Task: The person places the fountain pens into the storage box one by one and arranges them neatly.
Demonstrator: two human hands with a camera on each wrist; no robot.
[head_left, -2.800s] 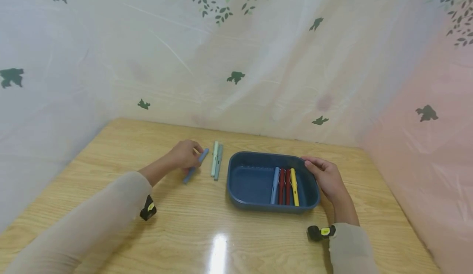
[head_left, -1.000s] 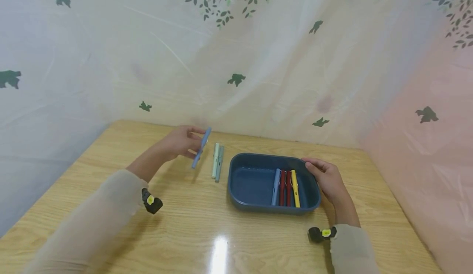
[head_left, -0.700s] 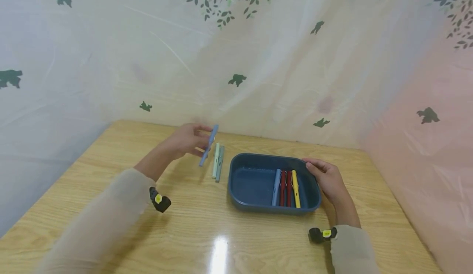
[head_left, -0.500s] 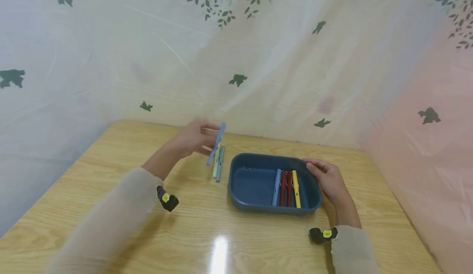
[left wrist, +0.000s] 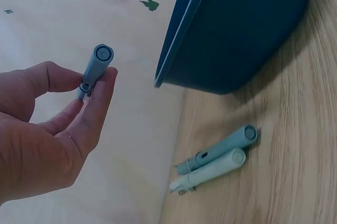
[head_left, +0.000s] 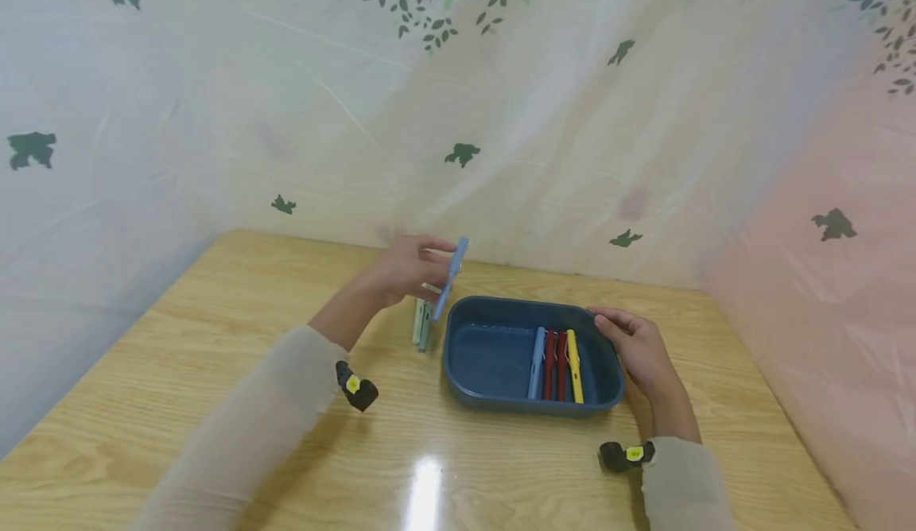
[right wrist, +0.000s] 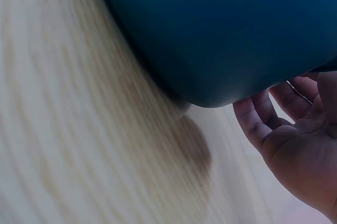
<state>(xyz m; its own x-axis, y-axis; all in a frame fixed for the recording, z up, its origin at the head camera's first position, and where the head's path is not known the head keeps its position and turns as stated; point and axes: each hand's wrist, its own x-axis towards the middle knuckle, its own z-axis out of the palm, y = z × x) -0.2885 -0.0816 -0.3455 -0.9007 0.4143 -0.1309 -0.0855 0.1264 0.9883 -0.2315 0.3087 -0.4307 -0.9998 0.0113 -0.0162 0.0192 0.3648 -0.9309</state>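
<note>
My left hand (head_left: pixel 411 269) pinches a light blue pen (head_left: pixel 451 278) above the table, just off the box's far left corner. In the left wrist view, the thumb and fingertips hold the pen (left wrist: pixel 96 66) with its round end towards the camera. Below that hand a pale green pen (head_left: pixel 417 324) and a grey-green pen (head_left: pixel 425 331) lie side by side, partly hidden in the head view. My right hand (head_left: pixel 639 352) grips the right rim of a dark blue box (head_left: pixel 490 356). Inside stand in a row a blue pen (head_left: pixel 536 364), two dark red pens (head_left: pixel 549 366) and a yellow pen (head_left: pixel 575 366).
The wooden table (head_left: pixel 336 451) carries the box right of its middle. A pale curtain (head_left: pixel 343 141) with leaf and bird prints hangs behind and along both sides. Black wrist cameras (head_left: pixel 358 388) sit at both cuffs.
My left hand has picked the light blue pen up from the table and carried it rightward, over the two green pens towards the box. The right hand stays on the rim.
</note>
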